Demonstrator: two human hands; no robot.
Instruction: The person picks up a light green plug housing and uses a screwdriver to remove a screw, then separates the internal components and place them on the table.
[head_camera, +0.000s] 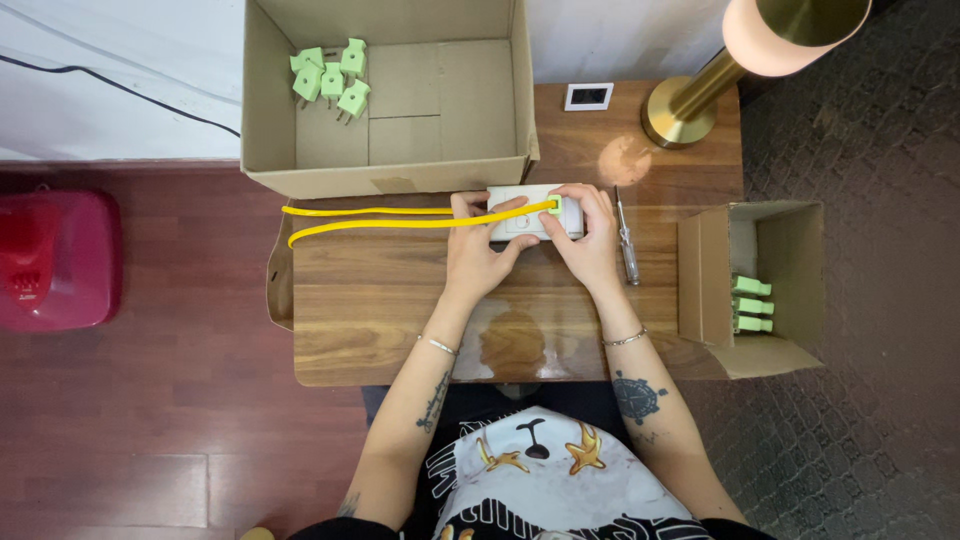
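A white socket block lies on the wooden table near its far edge. My left hand presses down on the block's left end. My right hand grips a light green plug set into the block's top right. A yellow cable runs from the plug leftward across the table, doubling back in a loop at the left edge.
A large open cardboard box at the back holds several green plugs. A smaller box on the right holds three more. A screwdriver lies beside my right hand. A brass lamp and small white frame stand behind.
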